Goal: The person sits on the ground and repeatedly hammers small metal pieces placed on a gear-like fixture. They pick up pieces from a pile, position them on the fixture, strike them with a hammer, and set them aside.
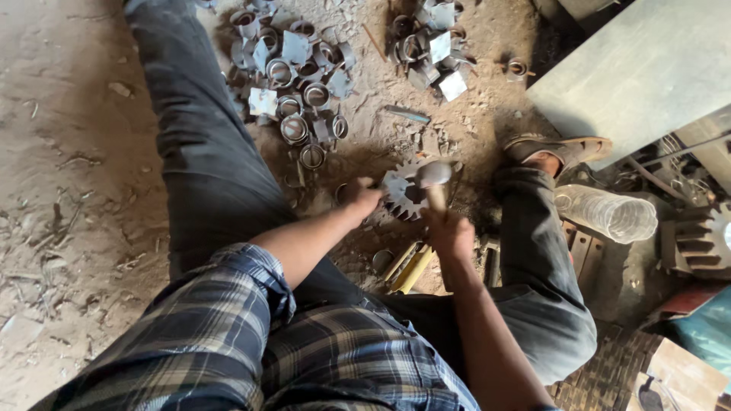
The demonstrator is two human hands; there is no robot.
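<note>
A hammer (435, 181) is gripped in the right hand (451, 232) above a toothed gear (401, 195) on the dirt floor (76, 152), steadied by the closed left hand (361, 196). Those fingers could be struck by a glancing blow.

The toothed wheel (403, 194) is lying on the floor (84, 152) between the legs, with two heaps of metal rings (293, 72) lying beyond it and a plastic bottle (609, 215) lying to its right.

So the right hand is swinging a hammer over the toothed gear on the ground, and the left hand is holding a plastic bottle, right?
Not quite. In the head view, the left hand rests beside the toothed gear; the plastic bottle lies untouched. The right hand does hold the hammer.
</note>
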